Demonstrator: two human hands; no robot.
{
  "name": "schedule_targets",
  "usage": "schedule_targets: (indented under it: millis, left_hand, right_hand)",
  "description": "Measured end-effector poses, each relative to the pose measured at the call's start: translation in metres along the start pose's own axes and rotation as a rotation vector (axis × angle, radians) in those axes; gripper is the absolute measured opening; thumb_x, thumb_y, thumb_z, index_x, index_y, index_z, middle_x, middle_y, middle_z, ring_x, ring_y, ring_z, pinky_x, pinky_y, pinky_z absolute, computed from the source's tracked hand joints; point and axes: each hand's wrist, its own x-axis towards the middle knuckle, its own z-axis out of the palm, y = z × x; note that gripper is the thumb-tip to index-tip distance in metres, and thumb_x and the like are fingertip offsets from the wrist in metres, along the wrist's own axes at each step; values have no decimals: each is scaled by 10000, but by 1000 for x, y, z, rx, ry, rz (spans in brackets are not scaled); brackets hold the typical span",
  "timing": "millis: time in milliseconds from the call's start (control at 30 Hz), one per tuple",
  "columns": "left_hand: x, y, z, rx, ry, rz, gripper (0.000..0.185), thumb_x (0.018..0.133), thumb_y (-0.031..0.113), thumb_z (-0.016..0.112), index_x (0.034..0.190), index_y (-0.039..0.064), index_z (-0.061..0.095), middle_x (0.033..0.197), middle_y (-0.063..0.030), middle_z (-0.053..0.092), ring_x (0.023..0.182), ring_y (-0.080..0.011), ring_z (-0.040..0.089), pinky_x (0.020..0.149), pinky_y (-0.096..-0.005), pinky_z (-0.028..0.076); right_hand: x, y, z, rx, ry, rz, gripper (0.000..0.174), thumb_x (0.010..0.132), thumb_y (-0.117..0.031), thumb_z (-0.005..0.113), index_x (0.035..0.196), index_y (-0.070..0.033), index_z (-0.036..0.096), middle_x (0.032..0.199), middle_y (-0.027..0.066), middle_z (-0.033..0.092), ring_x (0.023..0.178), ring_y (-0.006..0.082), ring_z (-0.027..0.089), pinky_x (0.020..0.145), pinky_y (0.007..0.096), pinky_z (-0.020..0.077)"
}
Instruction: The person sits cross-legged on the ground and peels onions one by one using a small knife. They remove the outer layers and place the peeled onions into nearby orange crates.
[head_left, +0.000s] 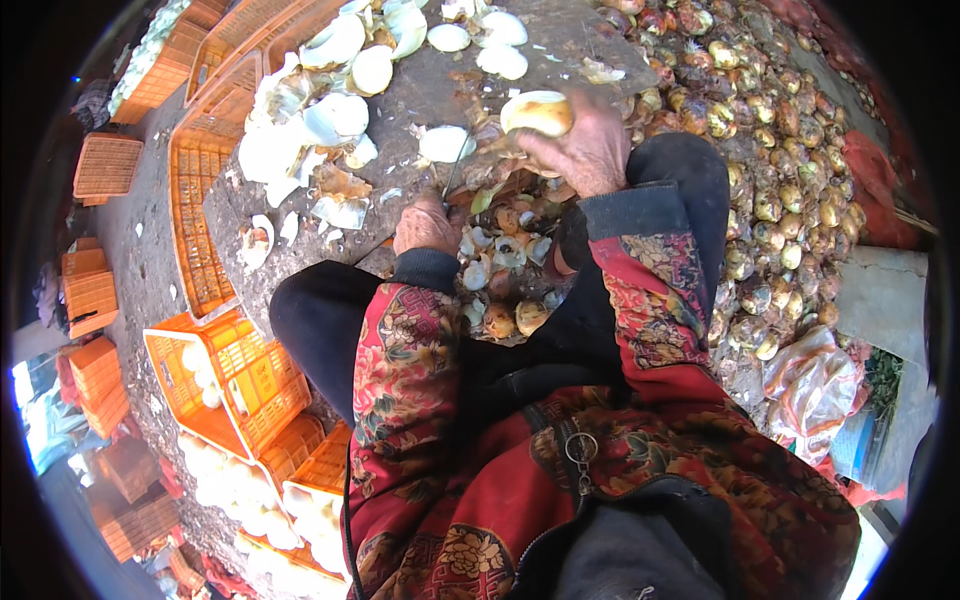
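My left hand (429, 225) is closed around the handle of a knife (454, 169), its thin blade pointing up and away from me. A peeled white onion (446, 144) lies on the dark board (405, 180) behind the blade. To the right, my right hand (589, 146), partly blurred, holds a pale onion with a brownish patch (536, 114) between thumb and fingers. Peeled onions and bright white layers (330, 124) are heaped on the board's left part. Papery brown skins (341, 184) lie near them.
Unpeeled onions (780, 187) cover the ground at the right. Orange plastic crates (199, 217) stand along the left, some holding peeled onions (232, 480). Skins and onions (510, 251) lie between my knees. A crumpled plastic bag (814, 382) is at the lower right.
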Motion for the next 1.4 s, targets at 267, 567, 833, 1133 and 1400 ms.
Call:
schedule_targets:
  millis: [267,567,833,1133,1400]
  left_hand:
    - [-3,-16,-3,-262,98,130,303,736,219,701,882,-32,613,729,-230,635,690,-390,629,614,-440,483]
    - [-36,38,-46,-1019,-168,10,286,778,153,674,944,-66,596,765,-196,632,672,-232,572,651,-373,463]
    - [-54,72,-99,-814,-76,277,270,741,95,690,951,-51,606,823,-244,635,763,-315,640,702,-386,487]
    - [-51,75,-96,-441,-68,219,233,702,127,697,822,-40,586,791,-268,597,810,-441,589,685,-454,480]
    - [-32,81,-63,-286,-124,153,299,724,206,720,828,-44,594,840,-258,618,839,-415,611,717,-449,498]
  right_hand:
    - [-5,1,-15,467,138,269,723,730,-529,624,1201,2,488,849,228,635,772,326,646,578,404,495]
    - [-27,12,-8,778,-47,338,730,793,-403,586,1410,-110,327,972,158,629,645,195,642,522,286,545]
    - [-39,18,1,621,-26,118,666,792,-227,664,1369,-59,376,972,129,632,772,165,621,630,296,525]
    - [-43,19,10,462,101,-77,661,788,-212,677,1351,-32,380,1071,238,606,974,339,605,839,387,476]
    - [-42,23,13,311,149,-121,649,811,-208,671,1365,-45,375,1093,212,605,987,303,601,855,380,467]
